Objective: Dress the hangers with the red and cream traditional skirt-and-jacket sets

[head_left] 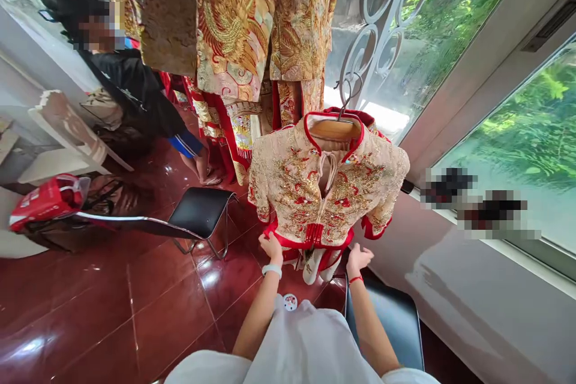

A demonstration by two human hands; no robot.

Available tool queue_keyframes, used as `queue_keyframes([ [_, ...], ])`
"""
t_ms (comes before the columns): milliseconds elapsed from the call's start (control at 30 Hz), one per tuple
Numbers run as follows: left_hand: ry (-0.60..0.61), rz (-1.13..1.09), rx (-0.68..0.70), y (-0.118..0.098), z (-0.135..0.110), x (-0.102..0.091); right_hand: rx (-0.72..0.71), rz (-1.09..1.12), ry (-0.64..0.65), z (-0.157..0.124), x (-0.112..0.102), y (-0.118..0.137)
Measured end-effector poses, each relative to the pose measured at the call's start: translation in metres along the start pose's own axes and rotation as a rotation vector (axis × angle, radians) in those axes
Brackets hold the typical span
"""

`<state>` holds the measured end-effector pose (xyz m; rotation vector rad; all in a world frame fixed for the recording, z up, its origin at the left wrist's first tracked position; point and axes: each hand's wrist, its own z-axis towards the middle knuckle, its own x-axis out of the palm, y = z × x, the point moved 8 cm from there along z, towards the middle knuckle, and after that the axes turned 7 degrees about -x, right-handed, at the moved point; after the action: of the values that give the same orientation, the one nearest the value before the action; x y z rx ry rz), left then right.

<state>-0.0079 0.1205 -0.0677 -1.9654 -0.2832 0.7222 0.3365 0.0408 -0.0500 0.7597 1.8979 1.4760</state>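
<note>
A cream jacket point(324, 189) with gold and red embroidery and red trim hangs on a wooden hanger point(335, 128) in front of me. My left hand point(272, 248) pinches the red hem at the jacket's lower left; a white band is on that wrist. My right hand point(359, 258) reaches under the hem at the lower right, fingers partly spread, touching the cloth; a red string circles that wrist. White and red fabric hangs below the hem between my hands.
More gold and red embroidered garments point(252, 30) hang behind. A black stool point(200, 211) stands at the left, a black chair seat point(396, 324) under my right arm. Another person point(130, 90) in black crouches far left by a red bag point(47, 199). Window and sill at right.
</note>
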Motion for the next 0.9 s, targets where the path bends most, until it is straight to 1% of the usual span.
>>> queue_keyframes([
  [67,-0.005,0.026,0.073,-0.009,-0.027,0.002,-0.138,-0.016,-0.094,-0.008,-0.002,0.034],
  [100,0.022,0.034,0.124,-0.017,-0.041,0.008,-0.246,-0.027,-0.096,-0.012,0.003,0.058],
  [133,0.072,0.036,0.187,-0.028,-0.055,0.017,-0.377,-0.047,-0.044,-0.015,0.014,0.085],
  [167,0.14,0.028,0.266,-0.041,-0.069,0.028,-0.523,-0.082,0.065,-0.02,0.031,0.114],
  [200,0.212,0.01,0.356,-0.055,-0.083,0.039,-0.65,-0.141,0.208,-0.027,0.051,0.141],
  [233,0.279,-0.013,0.455,-0.07,-0.097,0.049,-0.745,-0.227,0.345,-0.034,0.072,0.161],
  [267,0.335,-0.032,0.556,-0.085,-0.109,0.056,-0.802,-0.327,0.437,-0.038,0.088,0.177],
  [300,0.374,-0.04,0.65,-0.098,-0.12,0.06,-0.829,-0.434,0.482,-0.041,0.099,0.187],
  [333,0.393,-0.032,0.725,-0.109,-0.128,0.062,-0.836,-0.533,0.483,-0.041,0.106,0.195],
  [400,0.382,0.035,0.804,-0.125,-0.134,0.062,-0.826,-0.643,0.436,-0.04,0.11,0.201],
  [433,0.368,0.084,0.823,-0.132,-0.135,0.062,-0.819,-0.641,0.426,-0.042,0.109,0.201],
  [533,0.283,0.275,0.821,-0.147,-0.131,0.059,-0.808,-0.457,0.429,-0.053,0.102,0.192],
  [633,0.205,0.476,0.82,-0.159,-0.129,0.058,-0.782,-0.274,0.387,-0.064,0.092,0.18],
  [667,0.206,0.523,0.832,-0.161,-0.13,0.059,-0.777,-0.239,0.359,-0.066,0.089,0.176],
  [767,0.275,0.587,0.862,-0.163,-0.134,0.063,-0.755,-0.182,0.287,-0.067,0.082,0.169],
  [900,0.297,0.613,0.807,-0.163,-0.129,0.062,-0.694,-0.096,0.258,-0.058,0.081,0.168],
])
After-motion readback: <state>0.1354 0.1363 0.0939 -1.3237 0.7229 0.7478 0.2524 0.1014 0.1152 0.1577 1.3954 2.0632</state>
